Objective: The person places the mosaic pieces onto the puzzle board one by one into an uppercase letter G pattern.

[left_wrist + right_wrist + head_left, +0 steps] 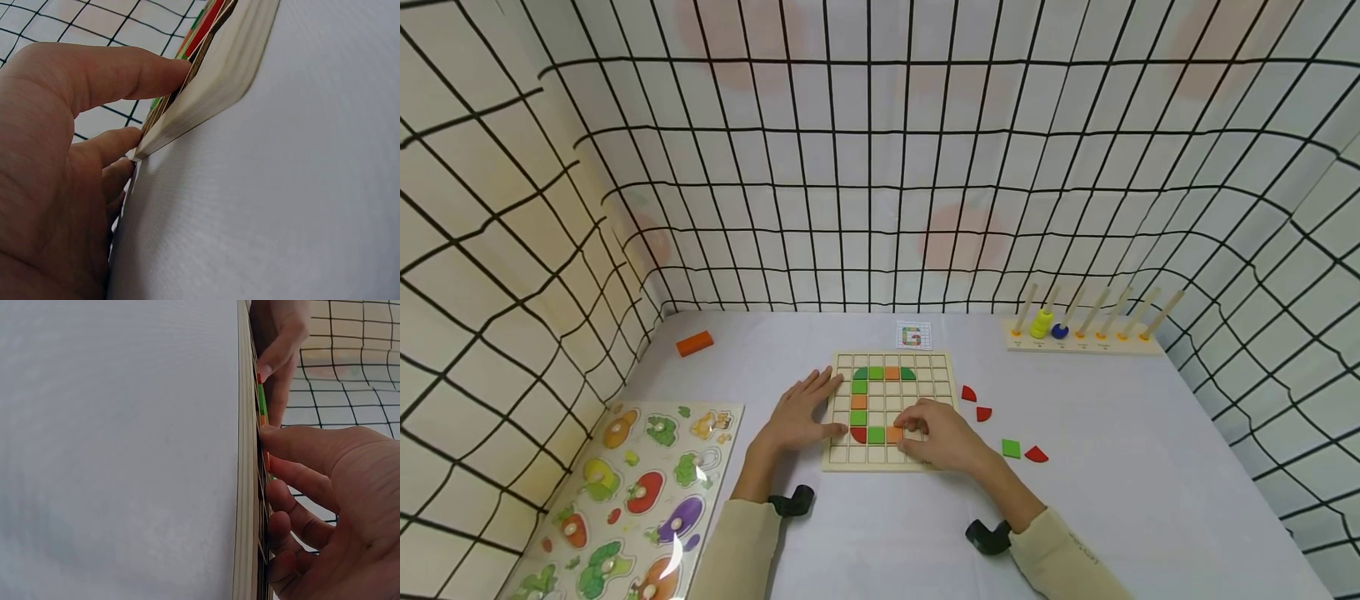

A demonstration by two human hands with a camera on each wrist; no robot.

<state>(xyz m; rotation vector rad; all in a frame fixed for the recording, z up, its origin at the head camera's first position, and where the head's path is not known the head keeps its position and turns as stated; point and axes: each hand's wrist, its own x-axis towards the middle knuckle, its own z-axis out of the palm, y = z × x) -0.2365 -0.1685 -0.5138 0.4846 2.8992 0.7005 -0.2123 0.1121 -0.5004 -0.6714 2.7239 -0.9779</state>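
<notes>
A wooden grid board (891,360) lies flat near the middle of the worktop (1150,467), with green, orange and red tiles set in its cells in a curved line. The left hand (801,414) rests on the board's left edge with fingers straight and flat, thumb over the lower left cells, grasping nothing. The right hand (940,433) lies over the lower right part of the board, its fingers bent down onto an orange tile (894,434) in the bottom row of the pattern; the right wrist view shows thumb and forefinger tips pinching against that tile at the board's surface.

Just right of the board lie loose pieces: two red quarter-round tiles (976,402), a green square tile (1011,448) and another red piece (1036,454), all apart from the board. Behind the board lies a small pattern card (913,335). Toward the far right stands a peg rack (1086,337) with a yellow and a blue ring on it. An orange block (694,342) lies far left, and a vegetable puzzle (625,500) fills the near left corner. Gridded walls close in on the left, back and right; the near and right stretches of the worktop are bare.
</notes>
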